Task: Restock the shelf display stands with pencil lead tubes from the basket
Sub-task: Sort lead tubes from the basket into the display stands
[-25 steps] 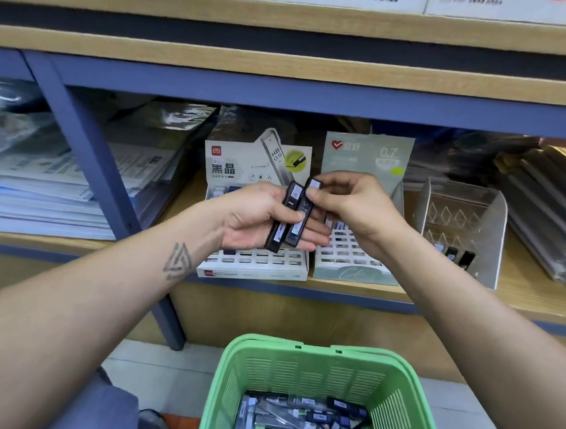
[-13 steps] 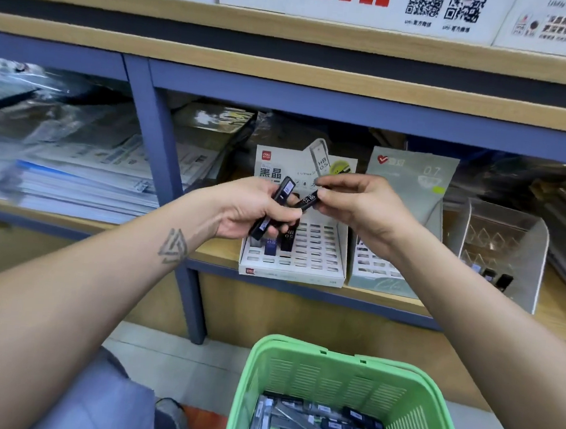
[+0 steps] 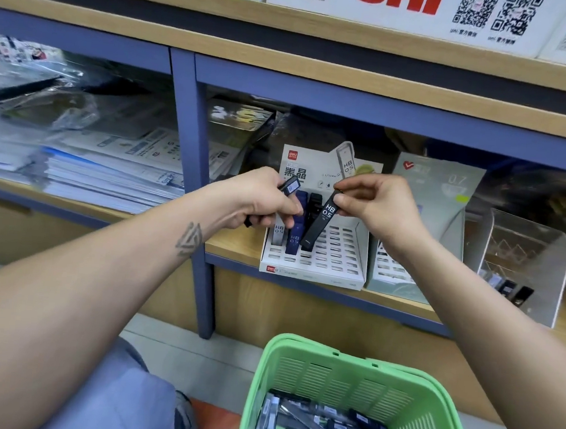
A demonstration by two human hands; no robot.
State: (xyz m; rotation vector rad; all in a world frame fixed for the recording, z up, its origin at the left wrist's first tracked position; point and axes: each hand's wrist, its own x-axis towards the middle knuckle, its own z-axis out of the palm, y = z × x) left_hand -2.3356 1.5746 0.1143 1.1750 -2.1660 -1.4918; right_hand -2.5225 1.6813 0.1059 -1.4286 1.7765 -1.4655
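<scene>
Your right hand pinches 1 black tube by its top end between thumb and fingertips. The tube is marked HB 0.5 and hangs tilted, its lower end down over the slots of the white stand — whether it touches the grid you cannot tell. Your left hand is curled round another dark tube, whose labelled tip sticks up past your thumb and whose other end shows below the fist.

In the white stand, 3 tubes already stand upright in the far left slots: a grey one, a blue one and a black one, the last partly hidden behind the tube you are pinching. The rest of the grid shows open slots.

Just right of it sits a pale green stand marked 0.7, and further right a clear acrylic stand with a few dark tubes low in its near corner. All 3 stand on the wooden shelf.

The green basket is at the near edge, below your right forearm, with a heap of tubes lying jumbled in its bottom — black, grey and blue ones mixed.

Left of the blue upright, stacks of papers in plastic wrap fill the neighbouring bay.
</scene>
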